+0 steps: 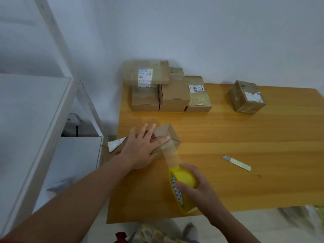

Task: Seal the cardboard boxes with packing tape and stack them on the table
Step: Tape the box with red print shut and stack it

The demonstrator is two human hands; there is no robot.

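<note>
From the head view, your left hand lies flat, fingers straight, pressing down on the box at the left centre of the frame, near the left edge of the surface. Your right hand, lower centre, curls around the yellow roll of tape. A clear strip of tape runs taut from the roll up onto the near end of the box, uncut.

By the look of it, you are midway through sealing this box. The strip is laid on the box but needs cutting and smoothing down, and the box then has to join the others.

At the upper centre, against the wall, sits the group of boxes. Three stand side by side on the surface and a fourth, the top box, rests on the leftmost one. They carry tape, so they seem finished.

A lone box stands well apart at the upper right. It looks taped but not stacked.

That makes six boxes and one roll of tape. One blade lies bare on the surface at the right centre. A white shelf fills the left of the frame.
</note>
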